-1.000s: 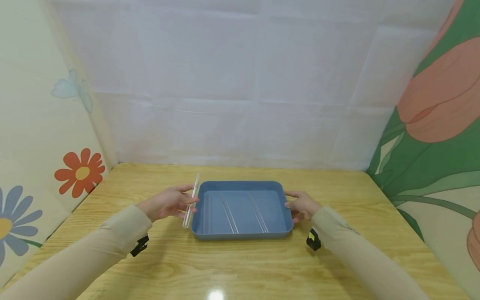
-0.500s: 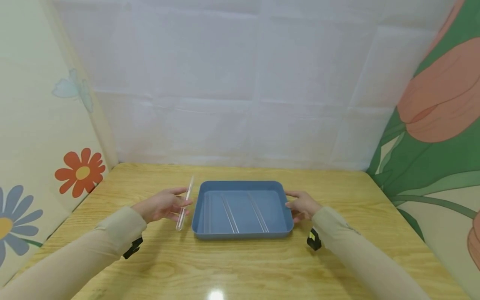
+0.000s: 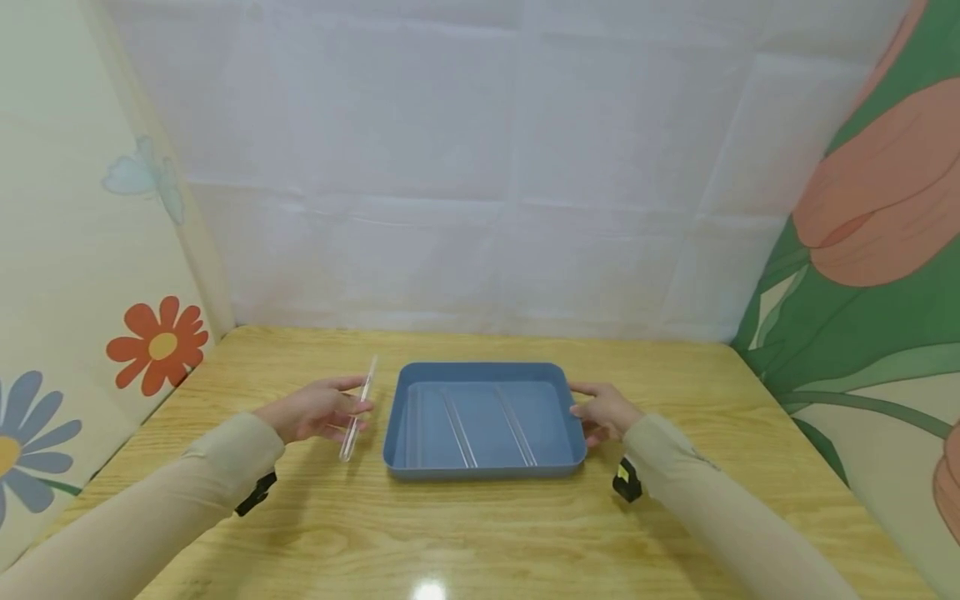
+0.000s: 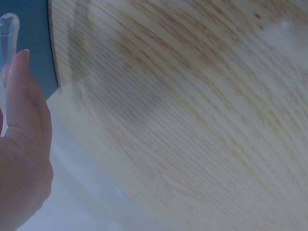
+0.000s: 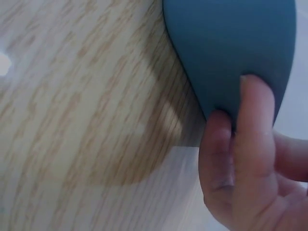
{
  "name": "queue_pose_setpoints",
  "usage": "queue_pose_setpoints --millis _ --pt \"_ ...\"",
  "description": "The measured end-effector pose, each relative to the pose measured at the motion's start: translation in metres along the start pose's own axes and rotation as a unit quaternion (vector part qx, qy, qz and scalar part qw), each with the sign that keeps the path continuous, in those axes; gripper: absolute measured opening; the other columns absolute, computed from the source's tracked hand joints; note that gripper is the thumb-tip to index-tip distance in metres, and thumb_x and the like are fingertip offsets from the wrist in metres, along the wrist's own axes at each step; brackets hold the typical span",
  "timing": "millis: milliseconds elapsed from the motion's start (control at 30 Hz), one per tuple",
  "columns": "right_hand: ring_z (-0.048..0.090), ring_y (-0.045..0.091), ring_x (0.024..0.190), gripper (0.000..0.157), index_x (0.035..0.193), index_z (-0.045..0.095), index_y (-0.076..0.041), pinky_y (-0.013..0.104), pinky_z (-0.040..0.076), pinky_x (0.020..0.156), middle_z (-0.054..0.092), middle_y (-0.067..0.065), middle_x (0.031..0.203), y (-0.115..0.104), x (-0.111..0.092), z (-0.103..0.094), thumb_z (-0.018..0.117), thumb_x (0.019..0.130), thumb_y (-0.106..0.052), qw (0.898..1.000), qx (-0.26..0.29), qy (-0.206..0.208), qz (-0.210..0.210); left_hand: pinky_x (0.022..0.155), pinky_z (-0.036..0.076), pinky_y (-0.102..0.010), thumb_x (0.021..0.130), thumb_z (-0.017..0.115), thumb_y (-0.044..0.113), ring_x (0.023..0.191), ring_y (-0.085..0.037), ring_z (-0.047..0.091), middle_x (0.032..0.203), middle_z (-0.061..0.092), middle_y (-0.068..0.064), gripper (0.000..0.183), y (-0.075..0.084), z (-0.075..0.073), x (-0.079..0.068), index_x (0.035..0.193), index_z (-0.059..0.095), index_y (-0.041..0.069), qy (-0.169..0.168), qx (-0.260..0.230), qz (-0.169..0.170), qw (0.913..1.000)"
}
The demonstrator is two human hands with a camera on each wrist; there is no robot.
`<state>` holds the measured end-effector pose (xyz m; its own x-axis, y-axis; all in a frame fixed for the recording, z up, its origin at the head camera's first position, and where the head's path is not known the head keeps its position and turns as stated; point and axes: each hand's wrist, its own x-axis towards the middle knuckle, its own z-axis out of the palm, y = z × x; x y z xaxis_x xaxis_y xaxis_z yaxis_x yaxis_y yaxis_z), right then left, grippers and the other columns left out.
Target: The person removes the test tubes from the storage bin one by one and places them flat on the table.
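Pinching a clear glassy tube (image 3: 352,436) in left hand (image 3: 315,411), just off the left edge of a blue rectangular plastic tray (image 3: 480,372) (lengthwise, near-parallel); holding its right edge with right hand (image 3: 611,411).

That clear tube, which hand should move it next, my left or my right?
Probably your left hand: it holds the clear tube beside the blue tray. Your right hand is across the tray, touching its right end.
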<state>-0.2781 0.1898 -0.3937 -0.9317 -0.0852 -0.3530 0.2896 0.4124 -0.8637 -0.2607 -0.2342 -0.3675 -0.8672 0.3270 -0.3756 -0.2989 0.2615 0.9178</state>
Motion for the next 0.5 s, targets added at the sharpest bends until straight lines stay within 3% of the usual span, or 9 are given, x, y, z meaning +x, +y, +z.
queue_pose_setpoints --millis 500 --pt "0.067 0.021 0.069 0.057 0.149 0.036 -0.004 0.031 0.054 0.048 0.069 0.018 0.097 0.0005 0.0005 0.0004 0.053 0.096 0.003 1.0 0.001 0.001 0.0 0.066 0.054 -0.032 0.099 0.052 0.005 0.086 -0.02 0.065 0.114 0.058 -0.013 0.071 -0.0064 -0.0105 0.0015 0.154 0.008 -0.001 0.005 0.01 -0.015 0.9998"
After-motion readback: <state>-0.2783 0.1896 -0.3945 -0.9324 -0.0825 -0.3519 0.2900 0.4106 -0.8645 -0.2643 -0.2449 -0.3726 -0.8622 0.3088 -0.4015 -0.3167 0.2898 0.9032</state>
